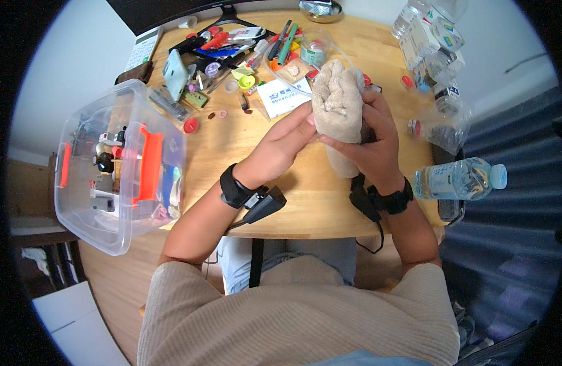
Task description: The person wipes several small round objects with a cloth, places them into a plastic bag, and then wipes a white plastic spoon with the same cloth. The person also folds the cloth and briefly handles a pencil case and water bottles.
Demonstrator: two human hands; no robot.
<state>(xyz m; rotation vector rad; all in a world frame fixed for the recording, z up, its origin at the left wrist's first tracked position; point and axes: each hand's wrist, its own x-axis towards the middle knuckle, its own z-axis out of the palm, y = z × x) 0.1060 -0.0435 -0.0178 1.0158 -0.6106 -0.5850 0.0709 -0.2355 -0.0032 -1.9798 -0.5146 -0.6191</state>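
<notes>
A beige, fuzzy cloth item (338,112), thick and bunched in folds at its upper end, is held up above the wooden table (262,210). On its left side, my left hand (287,139) grips the lower edge with thumb and fingers. My right hand (377,142) wraps the opposite side, its thumb pointing in towards the left hand. Part of the cloth hangs below the hands. Most of the right fingers are hidden behind it. Just beyond the left hand lies a white card (283,98) with blue printing. A black strapped device sits on each wrist.
To the left stands a clear plastic bin (125,228) with orange handles and small items inside. Pens (287,43), a glass jar (314,50) and other clutter cover the far table. A water bottle (459,178) lies at right; boxes (420,43) line the back right.
</notes>
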